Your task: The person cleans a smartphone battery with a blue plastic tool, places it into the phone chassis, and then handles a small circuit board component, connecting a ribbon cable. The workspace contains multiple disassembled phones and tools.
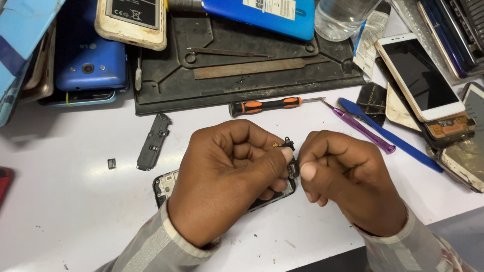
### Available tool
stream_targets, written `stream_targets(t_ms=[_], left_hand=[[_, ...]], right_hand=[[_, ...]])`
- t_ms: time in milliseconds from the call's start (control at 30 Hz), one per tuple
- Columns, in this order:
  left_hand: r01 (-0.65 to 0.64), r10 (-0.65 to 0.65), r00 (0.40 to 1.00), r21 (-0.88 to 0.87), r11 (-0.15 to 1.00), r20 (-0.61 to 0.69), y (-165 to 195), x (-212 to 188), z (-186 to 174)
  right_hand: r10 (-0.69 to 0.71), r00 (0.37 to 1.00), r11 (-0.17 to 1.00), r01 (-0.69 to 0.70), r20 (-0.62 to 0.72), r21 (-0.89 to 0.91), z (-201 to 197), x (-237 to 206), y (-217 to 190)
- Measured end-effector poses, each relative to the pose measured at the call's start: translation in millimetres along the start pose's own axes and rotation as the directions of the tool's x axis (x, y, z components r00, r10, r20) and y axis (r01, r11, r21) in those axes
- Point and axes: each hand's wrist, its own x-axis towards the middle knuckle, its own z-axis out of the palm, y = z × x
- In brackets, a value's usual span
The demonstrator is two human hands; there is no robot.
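Note:
My left hand (pixel 227 176) and my right hand (pixel 343 174) meet at the middle of the white table, both pinching a small black phone part (pixel 291 157) with a thin flex strip between thumbs and forefingers. Under my left hand lies an opened black phone body (pixel 164 185); only its left end and a strip of its lower edge show. A black plastic cover piece (pixel 154 142) lies just left of my left hand. A tiny black square part (pixel 111 163) sits farther left.
An orange-and-black screwdriver (pixel 267 105), a purple pry tool (pixel 364 129) and a blue pry tool (pixel 388 135) lie beyond my hands. A black work mat (pixel 242 75) holds tweezers and a metal file. Phones are piled at left and right, with a clear glass (pixel 340 17) behind.

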Motion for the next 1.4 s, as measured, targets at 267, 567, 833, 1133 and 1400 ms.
stream_targets(t_ms=[267, 567, 833, 1133, 1400], left_hand=[[0.028, -0.028, 1.000, -0.005, 1.000, 0.008, 1.0, 0.5, -0.2], [0.028, -0.028, 0.999, -0.005, 1.000, 0.020, 0.1, 0.7, -0.2], [0.031, -0.031, 0.999, -0.018, 0.999, 0.019, -0.5, 0.8, 0.1], [0.037, -0.037, 0.999, -0.034, 0.999, 0.004, 1.3, 1.5, -1.8], [0.020, -0.020, 1.000, -0.029, 0.999, 0.009, -0.1, 1.0, -1.1]], right_hand=[[0.040, 0.999, 0.995, -0.038, -0.018, 0.096, -1.4, 1.7, 3.3], [0.044, 0.999, 0.998, -0.043, -0.013, 0.047, -2.1, 0.9, 3.1], [0.058, 0.998, 0.994, -0.056, -0.018, 0.095, -2.1, 1.7, 4.6], [0.041, 0.998, 0.988, -0.047, 0.046, 0.147, -3.6, -2.9, -0.8], [0.009, 0.998, 0.998, -0.013, 0.068, 0.058, -3.8, -2.2, -0.7]])
